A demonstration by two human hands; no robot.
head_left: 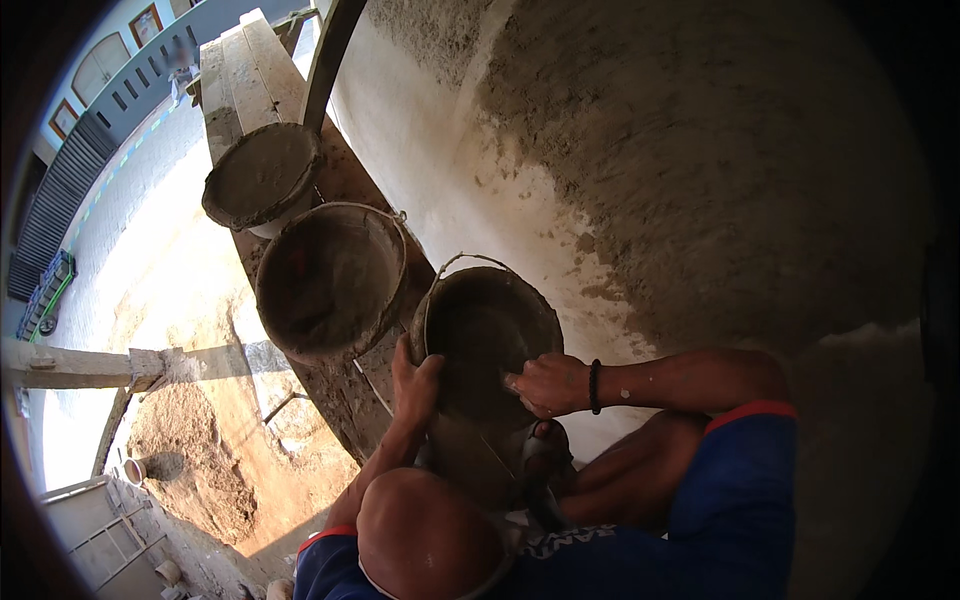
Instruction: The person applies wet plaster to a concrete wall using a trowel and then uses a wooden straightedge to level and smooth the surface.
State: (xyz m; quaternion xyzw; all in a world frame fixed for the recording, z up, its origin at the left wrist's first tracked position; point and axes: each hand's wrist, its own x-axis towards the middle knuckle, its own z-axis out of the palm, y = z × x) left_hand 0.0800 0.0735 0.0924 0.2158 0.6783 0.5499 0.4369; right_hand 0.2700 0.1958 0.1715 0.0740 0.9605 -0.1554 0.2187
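A dark bucket (490, 320) with a thin wire handle stands in front of me on the plank scaffold, its inside deep in shadow. My left hand (415, 385) is closed on the bucket's near left rim, thumb on top. Over the bucket's right side, my right hand (552, 385) is curled into a fist; whatever it grips is hidden in the dark. A second bucket (330, 282), wide and holding grey mortar, sits just beyond to the left. Behind that is a basin (262, 175) filled nearly to the rim with mortar.
Narrow wooden planks (250, 75) run away to the far left, beside a partly plastered wall (690, 170). Below lie a sand heap (190, 450) and sunlit ground. A wooden beam (80, 366) juts in at left. One person (183, 80) is far off. My bent knee (430, 530) is close by.
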